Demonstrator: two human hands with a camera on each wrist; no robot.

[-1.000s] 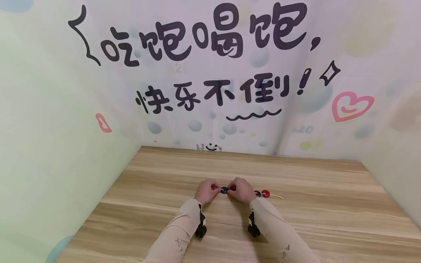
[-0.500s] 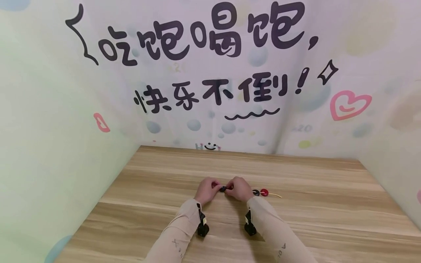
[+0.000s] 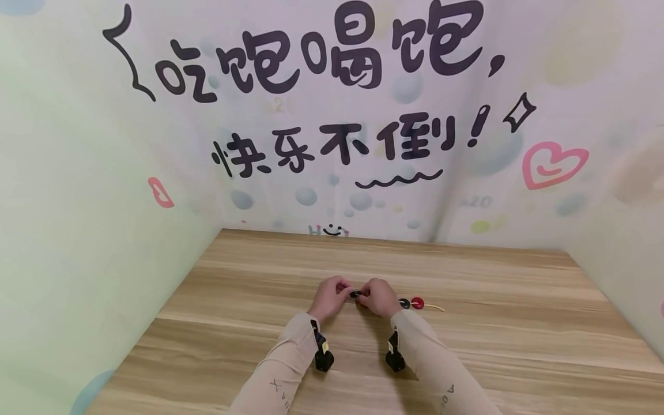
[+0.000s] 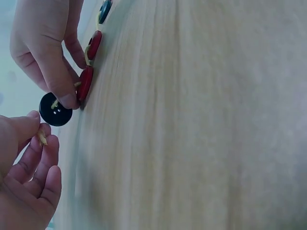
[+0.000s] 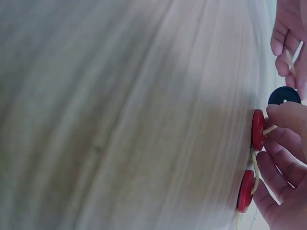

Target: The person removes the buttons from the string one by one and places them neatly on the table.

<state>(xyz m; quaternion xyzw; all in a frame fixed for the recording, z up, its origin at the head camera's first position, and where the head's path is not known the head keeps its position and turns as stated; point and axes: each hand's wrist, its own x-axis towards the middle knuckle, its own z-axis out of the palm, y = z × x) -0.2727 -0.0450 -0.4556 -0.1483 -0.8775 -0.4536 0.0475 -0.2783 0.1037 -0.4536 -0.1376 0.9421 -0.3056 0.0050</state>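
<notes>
A black button (image 4: 55,109) hangs on a tan cord just above the wooden table (image 3: 498,323). My right hand (image 4: 64,96) pinches its edge, with two red buttons (image 4: 86,84) and a blue one (image 4: 104,9) strung behind it. My left hand (image 4: 36,132) pinches the cord's tip (image 4: 42,139) just in front of the black button. In the head view both hands, the left hand (image 3: 339,288) and the right hand (image 3: 369,295), meet at the dark button (image 3: 354,294) near the table's middle. The right wrist view shows the red buttons (image 5: 258,129) on edge by my right hand (image 5: 283,117).
A dark button (image 3: 404,302), a red button (image 3: 417,302) and the cord's loose end (image 3: 437,308) trail on the table right of my right hand. Printed backdrop walls (image 3: 332,144) close in the table at the back and both sides.
Both hands have shifted slightly away from me and closed together. The dark button has turned from flat-on to nearly edge-on between them.
</notes>
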